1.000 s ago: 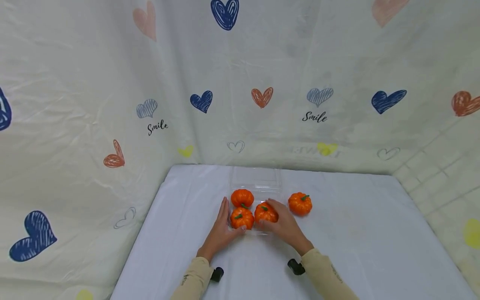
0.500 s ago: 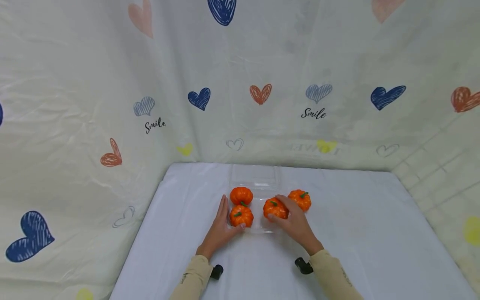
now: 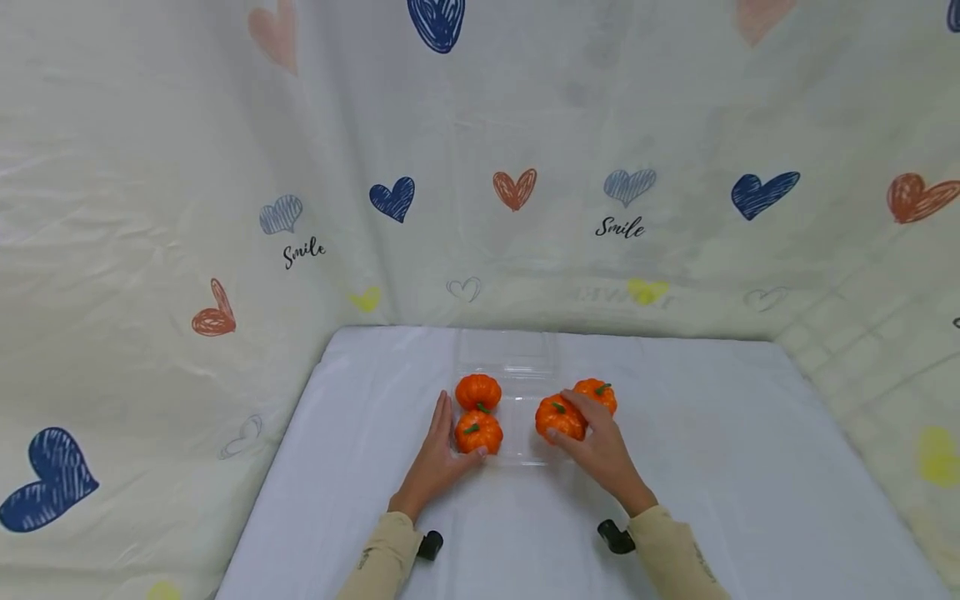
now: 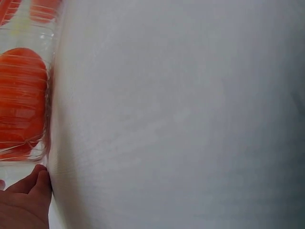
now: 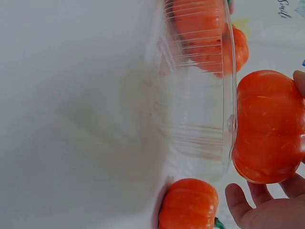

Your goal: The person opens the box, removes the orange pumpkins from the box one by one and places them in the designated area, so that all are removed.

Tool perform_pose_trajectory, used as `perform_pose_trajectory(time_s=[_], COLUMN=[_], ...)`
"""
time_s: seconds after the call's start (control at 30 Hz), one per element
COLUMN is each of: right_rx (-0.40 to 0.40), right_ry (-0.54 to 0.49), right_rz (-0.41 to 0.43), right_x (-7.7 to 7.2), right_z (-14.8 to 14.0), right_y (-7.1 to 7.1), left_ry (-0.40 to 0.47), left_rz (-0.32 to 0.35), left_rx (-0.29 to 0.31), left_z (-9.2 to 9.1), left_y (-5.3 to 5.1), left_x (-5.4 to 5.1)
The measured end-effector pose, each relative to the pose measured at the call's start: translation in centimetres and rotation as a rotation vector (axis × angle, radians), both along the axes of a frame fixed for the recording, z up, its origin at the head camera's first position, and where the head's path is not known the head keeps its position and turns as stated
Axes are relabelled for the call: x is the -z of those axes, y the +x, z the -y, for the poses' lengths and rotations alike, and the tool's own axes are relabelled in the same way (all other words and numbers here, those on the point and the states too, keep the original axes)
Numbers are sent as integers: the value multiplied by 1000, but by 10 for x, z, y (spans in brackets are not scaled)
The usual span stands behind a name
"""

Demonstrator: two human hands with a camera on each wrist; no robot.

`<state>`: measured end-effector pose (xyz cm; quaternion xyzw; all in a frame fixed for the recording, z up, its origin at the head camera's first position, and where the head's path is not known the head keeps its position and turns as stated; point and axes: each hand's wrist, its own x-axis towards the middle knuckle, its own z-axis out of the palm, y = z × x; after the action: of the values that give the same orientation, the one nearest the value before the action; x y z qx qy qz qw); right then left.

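A small orange toy pumpkin (image 3: 558, 420) with a green stem is gripped by my right hand (image 3: 606, 457), thumb on one side and fingers on the other. In the right wrist view this pumpkin (image 5: 268, 126) is above the rim of a clear plastic clamshell box (image 5: 195, 102). Two more pumpkins sit in the box's left half, the rear one (image 3: 477, 392) behind the front one (image 3: 478, 433). Along the box's left side lie the straight fingers of my left hand (image 3: 431, 471), its thumb at the front edge. The left wrist view shows its fingertips by the box corner.
Another pumpkin (image 3: 596, 395) rests on the white-covered table (image 3: 712, 467), right of the box and partly behind my right hand. The box's clear lid (image 3: 506, 348) lies folded back toward the heart-printed curtain (image 3: 525, 250).
My right hand has carried its pumpkin up and rightward, from beside the front pumpkin to the box's right side. My left hand has stayed at the box.
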<state>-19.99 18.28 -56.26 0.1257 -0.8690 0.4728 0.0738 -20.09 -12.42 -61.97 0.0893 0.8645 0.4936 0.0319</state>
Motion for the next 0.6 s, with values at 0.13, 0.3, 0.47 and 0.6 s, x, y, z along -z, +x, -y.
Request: perform_pose_trajectory(time_s=[0.13,0.3,0.47,0.6], right_rx=[11,39,77,102], right_ry=[2,-8,5,17], right_rz=[10,16,46,69], right_x=[1,1,3,5], right_z=[-7,-18,-28,-35], right_y=[2,7,13,18], left_ry=[-6,-11,-6,-14], left_rz=[4,9,13,15], left_rx=[-6,-13,-22,-20], left_z=[0,-1,-1,-1], left_y=[-2,-4,-2,-1], left_x=[0,-1,0,0])
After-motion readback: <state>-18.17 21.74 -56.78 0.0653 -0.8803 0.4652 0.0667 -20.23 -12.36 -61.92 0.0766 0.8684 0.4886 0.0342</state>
